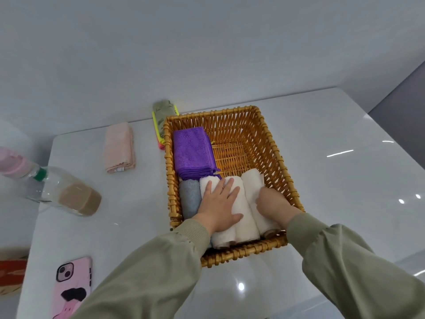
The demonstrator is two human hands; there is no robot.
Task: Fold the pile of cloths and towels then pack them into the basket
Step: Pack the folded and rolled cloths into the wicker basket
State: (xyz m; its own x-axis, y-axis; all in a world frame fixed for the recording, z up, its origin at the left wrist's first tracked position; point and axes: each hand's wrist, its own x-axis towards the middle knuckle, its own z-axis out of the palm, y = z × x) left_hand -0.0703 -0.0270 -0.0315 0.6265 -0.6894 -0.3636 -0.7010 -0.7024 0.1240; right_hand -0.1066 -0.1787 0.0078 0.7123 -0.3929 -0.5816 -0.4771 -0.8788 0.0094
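A brown wicker basket (271,143) stands on the white table. Along its near side lie a grey-blue rolled towel (189,199) and three white rolled towels. My left hand (220,203) presses flat, fingers spread, on the left two white rolls (241,224). My right hand (274,203) grips the rightmost white roll (253,180) against the basket's right wall. A stack of folded purple cloths (192,153) lies behind them at the basket's left. Outside, a folded pink towel (119,147) and a folded green cloth stack with yellow edging (162,116) lie on the table.
A clear bottle with brown liquid (69,192) lies at the left. A pink phone (71,286) rests near the front left edge. A red-orange object (11,272) shows at the far left. The table's right edge (391,143) drops off to a dark floor.
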